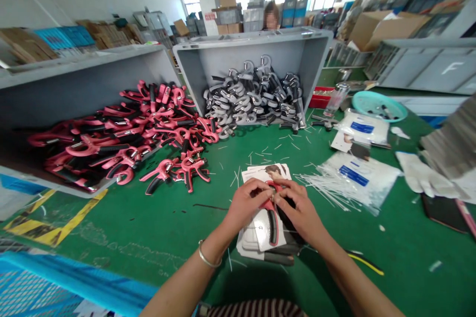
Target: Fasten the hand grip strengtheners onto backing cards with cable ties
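A red clamp with a black-lined handle [273, 225] lies on a printed card [262, 232], on top of a stack of cards [250, 243] near the table's front. My left hand [250, 204] is closed on the clamp's upper left side, thumb and fingertips at its head. From the right, my right hand [299, 206] pinches at the same spot, its thumb close to the left one. Whatever small part lies between the fingertips is too small to make out. White zip ties [329, 190] are spread to the right of the hands.
Grey bins of red clamps [163, 124] and grey clamps [253, 94] lie tipped toward me. Plastic bags [362, 178], a turquoise dish [379, 106], white gloves [424, 176] and a yellow-handled tool [366, 263] are at right. A person [271, 16] is behind the bins.
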`<state>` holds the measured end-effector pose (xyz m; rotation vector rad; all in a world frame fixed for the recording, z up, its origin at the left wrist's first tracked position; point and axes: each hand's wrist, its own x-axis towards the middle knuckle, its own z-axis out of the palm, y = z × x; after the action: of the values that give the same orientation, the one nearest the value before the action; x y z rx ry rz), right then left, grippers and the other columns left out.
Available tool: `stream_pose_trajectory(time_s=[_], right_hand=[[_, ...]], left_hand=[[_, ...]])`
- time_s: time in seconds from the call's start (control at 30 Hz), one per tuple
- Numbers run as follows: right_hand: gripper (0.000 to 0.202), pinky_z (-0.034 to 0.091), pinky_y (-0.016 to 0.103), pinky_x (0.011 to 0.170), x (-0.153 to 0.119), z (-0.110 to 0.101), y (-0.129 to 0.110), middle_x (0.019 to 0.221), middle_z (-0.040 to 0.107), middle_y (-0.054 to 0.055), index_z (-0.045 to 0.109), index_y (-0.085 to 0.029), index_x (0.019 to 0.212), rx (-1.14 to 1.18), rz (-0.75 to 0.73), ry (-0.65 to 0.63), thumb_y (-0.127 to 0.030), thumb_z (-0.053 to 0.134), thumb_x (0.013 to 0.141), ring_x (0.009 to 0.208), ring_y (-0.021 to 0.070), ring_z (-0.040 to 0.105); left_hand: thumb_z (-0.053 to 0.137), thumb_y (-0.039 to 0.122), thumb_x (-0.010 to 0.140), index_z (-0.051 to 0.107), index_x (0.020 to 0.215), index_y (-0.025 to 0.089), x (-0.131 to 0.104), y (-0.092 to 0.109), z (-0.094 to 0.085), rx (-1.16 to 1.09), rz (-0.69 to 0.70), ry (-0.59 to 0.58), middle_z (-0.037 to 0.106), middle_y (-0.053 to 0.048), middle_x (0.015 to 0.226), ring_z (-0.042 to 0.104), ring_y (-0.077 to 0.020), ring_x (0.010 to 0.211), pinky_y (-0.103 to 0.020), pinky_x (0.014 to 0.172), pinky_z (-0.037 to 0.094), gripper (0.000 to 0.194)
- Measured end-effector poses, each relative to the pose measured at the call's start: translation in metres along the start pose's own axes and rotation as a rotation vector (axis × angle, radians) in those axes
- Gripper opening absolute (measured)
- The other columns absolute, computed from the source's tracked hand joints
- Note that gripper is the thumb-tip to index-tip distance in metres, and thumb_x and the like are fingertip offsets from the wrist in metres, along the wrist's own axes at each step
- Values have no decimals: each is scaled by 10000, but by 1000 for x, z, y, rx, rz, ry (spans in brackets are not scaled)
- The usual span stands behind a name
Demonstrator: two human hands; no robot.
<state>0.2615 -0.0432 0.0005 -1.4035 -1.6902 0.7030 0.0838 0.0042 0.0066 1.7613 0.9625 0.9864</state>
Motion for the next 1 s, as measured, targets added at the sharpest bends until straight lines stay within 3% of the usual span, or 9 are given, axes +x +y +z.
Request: stream_pose_trajectory(time_s=[0.07, 0.2, 0.33, 0.43, 0.5, 0.57, 0.7, 0.83, 1.0], right_hand=[[116, 330, 487, 1028, 0, 2, 1, 1273, 591, 62, 644, -244, 932, 12, 13, 39, -298, 542, 936, 1210, 263, 477], [194, 368, 470, 1010, -2, 5, 3, 1265, 592, 67, 607, -258, 1102, 60, 25, 124, -254, 519, 930, 1185, 256, 491], [243, 414, 439, 957, -1, 11, 2, 1259, 590, 69, 599, -258, 1150, 72, 31, 183, -239, 536, 916, 1149, 255, 500], [257, 388, 443, 987, 2, 16, 0, 1230, 604, 63, 607, -253, 1150, 17, -6, 183, -205, 557, 903, 1150, 255, 489], [233, 384, 442, 989, 2, 16, -2, 1215, 614, 60, 613, -250, 1136, 7, -14, 181, -212, 561, 912, 1138, 255, 494], [198, 397, 428, 972, -4, 11, -4, 1226, 610, 60, 612, -248, 1124, 11, -15, 187, -248, 560, 934, 1136, 252, 498], [139, 413, 387, 913, -31, -7, -13, 1095, 653, 53, 609, -233, 1072, -91, -109, 7, -250, 502, 984, 1043, 227, 519], [121, 378, 423, 878, -50, -8, -30, 980, 678, 53, 626, -210, 1012, -405, -219, -223, -238, 515, 977, 929, 238, 512], [92, 372, 437, 777, -43, 16, -49, 867, 666, 107, 653, -171, 881, -761, -271, -238, -177, 569, 918, 883, 288, 510]], left_hand=[[637, 191, 858, 674, 799, 183, 4, 13, 1, 114, 27, 25, 664, -31, 832, 607, -185, 849, -326, 814, 468, 70], [572, 170, 886, 627, 808, 180, -10, 34, 18, 434, 268, 52, 664, -45, 900, 572, -207, 931, -385, 896, 421, 96], [477, 152, 914, 622, 832, 141, -40, 23, 40, 716, 525, -103, 634, -87, 871, 542, -222, 861, -422, 878, 427, 167], [473, 146, 913, 612, 813, 136, -55, 12, 45, 860, 605, -220, 600, -72, 799, 523, -216, 794, -419, 843, 439, 171], [492, 154, 916, 613, 867, 146, -60, 14, 41, 869, 549, -233, 614, -73, 864, 542, -220, 857, -418, 873, 437, 130], [560, 257, 913, 606, 990, 154, -67, 21, 33, 840, 415, -140, 619, -106, 1042, 543, -257, 1013, -453, 942, 420, 136], [705, 519, 785, 544, 1152, 131, -86, 24, 15, 850, 108, 138, 557, -169, 1168, 522, -338, 1088, -527, 932, 432, 558], [638, 332, 860, 559, 1056, 131, -94, 15, 5, 808, 8, 97, 572, -122, 1009, 559, -274, 971, -450, 878, 487, 292], [536, 281, 933, 599, 977, 165, -90, 19, -13, 709, -16, -11, 583, -89, 941, 574, -242, 923, -420, 860, 494, 139]])
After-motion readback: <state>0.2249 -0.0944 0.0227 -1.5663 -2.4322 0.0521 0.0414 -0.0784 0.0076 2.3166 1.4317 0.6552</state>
